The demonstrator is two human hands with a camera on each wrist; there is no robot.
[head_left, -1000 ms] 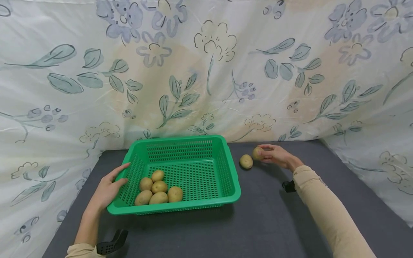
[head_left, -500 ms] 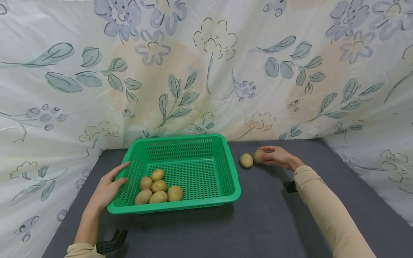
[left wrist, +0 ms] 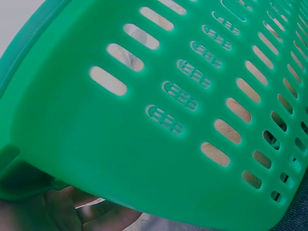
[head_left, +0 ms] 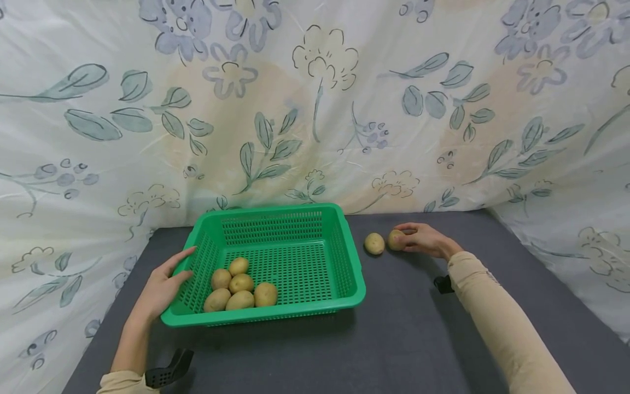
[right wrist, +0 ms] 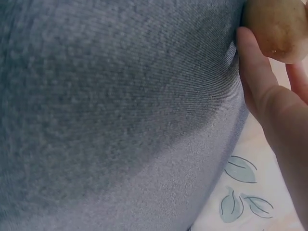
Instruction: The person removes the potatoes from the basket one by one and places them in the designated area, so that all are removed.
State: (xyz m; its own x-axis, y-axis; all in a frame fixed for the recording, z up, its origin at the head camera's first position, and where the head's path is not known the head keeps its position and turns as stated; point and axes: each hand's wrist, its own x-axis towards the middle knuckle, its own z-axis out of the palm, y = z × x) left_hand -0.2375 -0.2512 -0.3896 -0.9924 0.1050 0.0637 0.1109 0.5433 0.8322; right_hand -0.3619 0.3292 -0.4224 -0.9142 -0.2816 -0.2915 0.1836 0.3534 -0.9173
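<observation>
A green plastic basket (head_left: 315, 309) with slotted walls sits on the dark table, several potatoes (head_left: 241, 283) gathered in its near left part. My left hand (head_left: 164, 284) grips the basket's left rim; the left wrist view shows its fingers (left wrist: 113, 216) just beyond the edge of the green wall. Beyond the basket's right side, my right hand (head_left: 423, 239) holds a potato (head_left: 396, 239) between thumb and fingers, low at the tabletop. Close to its left lies another potato (head_left: 374, 244). In the right wrist view the held potato (right wrist: 276, 29) is partly cut off by the frame.
Dark grey cloth (head_left: 394, 339) covers the table. A white floral curtain (head_left: 315, 109) hangs along the back and both sides, close behind the basket and the right hand. A black wrist mount (head_left: 169, 371) hangs by the left forearm.
My right hand has lowered its potato to the tabletop, slightly to the right of where it was. The left hand keeps its place on the basket. The head view has shifted a little.
</observation>
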